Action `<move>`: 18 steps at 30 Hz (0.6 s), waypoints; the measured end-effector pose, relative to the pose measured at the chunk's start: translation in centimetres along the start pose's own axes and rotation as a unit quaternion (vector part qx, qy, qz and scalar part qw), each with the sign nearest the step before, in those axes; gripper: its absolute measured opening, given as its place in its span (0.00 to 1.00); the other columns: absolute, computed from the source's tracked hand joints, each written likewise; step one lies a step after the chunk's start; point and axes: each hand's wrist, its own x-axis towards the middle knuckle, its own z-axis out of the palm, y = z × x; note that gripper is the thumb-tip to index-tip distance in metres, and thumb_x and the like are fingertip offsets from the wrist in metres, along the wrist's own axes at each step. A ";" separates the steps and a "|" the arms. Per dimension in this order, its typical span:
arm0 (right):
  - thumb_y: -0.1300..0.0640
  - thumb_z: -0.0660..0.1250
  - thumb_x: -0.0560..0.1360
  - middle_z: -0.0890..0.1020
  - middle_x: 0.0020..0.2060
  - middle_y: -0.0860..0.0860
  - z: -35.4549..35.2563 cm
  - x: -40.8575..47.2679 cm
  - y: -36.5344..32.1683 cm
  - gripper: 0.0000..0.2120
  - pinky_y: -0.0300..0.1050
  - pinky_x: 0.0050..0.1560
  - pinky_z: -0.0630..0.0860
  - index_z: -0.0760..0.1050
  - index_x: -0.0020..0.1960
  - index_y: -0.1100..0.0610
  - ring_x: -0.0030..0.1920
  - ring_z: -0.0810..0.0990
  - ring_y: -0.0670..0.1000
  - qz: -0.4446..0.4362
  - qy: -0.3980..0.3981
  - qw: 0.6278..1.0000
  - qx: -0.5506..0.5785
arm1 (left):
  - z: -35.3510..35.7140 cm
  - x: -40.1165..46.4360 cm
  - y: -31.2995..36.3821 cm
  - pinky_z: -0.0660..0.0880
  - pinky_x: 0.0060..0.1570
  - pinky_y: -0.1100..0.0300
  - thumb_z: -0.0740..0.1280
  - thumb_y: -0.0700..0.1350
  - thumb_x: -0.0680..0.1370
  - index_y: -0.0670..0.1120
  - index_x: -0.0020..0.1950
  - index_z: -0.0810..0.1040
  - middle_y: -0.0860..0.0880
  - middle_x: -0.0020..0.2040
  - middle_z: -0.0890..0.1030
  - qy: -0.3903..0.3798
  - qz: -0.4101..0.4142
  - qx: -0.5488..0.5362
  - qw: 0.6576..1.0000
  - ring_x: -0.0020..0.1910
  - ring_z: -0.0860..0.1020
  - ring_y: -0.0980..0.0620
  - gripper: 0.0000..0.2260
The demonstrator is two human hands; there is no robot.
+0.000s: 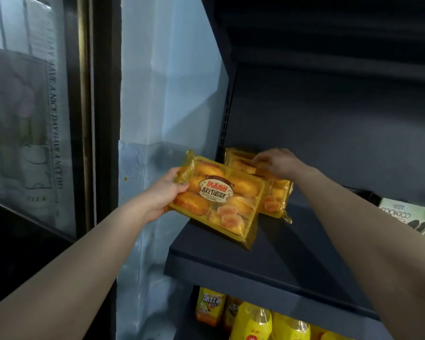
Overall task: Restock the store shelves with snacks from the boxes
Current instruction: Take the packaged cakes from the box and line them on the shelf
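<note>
Here, in the head view, the left hand [163, 192] clamps the near yellow plastic-wrapped cake tray [219, 200], long axis aimed rightward into the dark blue shelf [280, 244]. The right hand [276, 163] pinches a second yellow pack [276, 195] lying behind it.

Glossy clear-yellow plastic film wraps the cake pack [219, 200]; the dark shelf [268, 263] looks matt, smooth painted metal.
</note>
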 end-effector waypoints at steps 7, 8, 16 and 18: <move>0.65 0.59 0.78 0.80 0.63 0.48 -1.4 -4.5 4.1 0.21 0.52 0.61 0.77 0.78 0.62 0.43 0.62 0.78 0.56 0.081 0.136 0.987 0.014 | 5.3 3.7 -0.2 0.80 0.51 0.50 0.60 0.37 0.83 0.51 0.73 0.63 0.44 0.62 0.78 -0.057 0.005 -0.015 0.998 0.55 0.80 0.46 0.20; 0.65 0.59 0.79 0.80 0.64 0.49 -1.6 -5.6 4.9 0.22 0.53 0.61 0.77 0.78 0.63 0.44 0.61 0.78 0.57 0.092 0.147 0.985 -0.004 | 6.2 4.2 -0.3 0.80 0.53 0.50 0.60 0.37 0.83 0.51 0.74 0.61 0.45 0.64 0.77 -0.065 0.015 -0.010 0.998 0.56 0.79 0.47 0.22; 0.65 0.61 0.78 0.81 0.62 0.54 -0.4 -11.1 7.5 0.22 0.53 0.57 0.74 0.77 0.67 0.48 0.60 0.78 0.60 0.123 0.147 0.978 -0.081 | 8.0 4.8 -0.9 0.55 0.75 0.45 0.76 0.50 0.72 0.58 0.79 0.40 0.44 0.78 0.48 -0.057 0.137 0.297 0.943 0.77 0.55 0.42 0.51; 0.64 0.61 0.77 0.82 0.61 0.54 0.3 -11.7 7.3 0.22 0.54 0.57 0.72 0.76 0.68 0.49 0.60 0.77 0.60 0.107 0.158 0.977 -0.098 | 8.1 4.6 -0.7 0.53 0.76 0.43 0.78 0.56 0.68 0.59 0.79 0.41 0.46 0.79 0.41 -0.060 0.174 0.368 0.911 0.78 0.49 0.40 0.54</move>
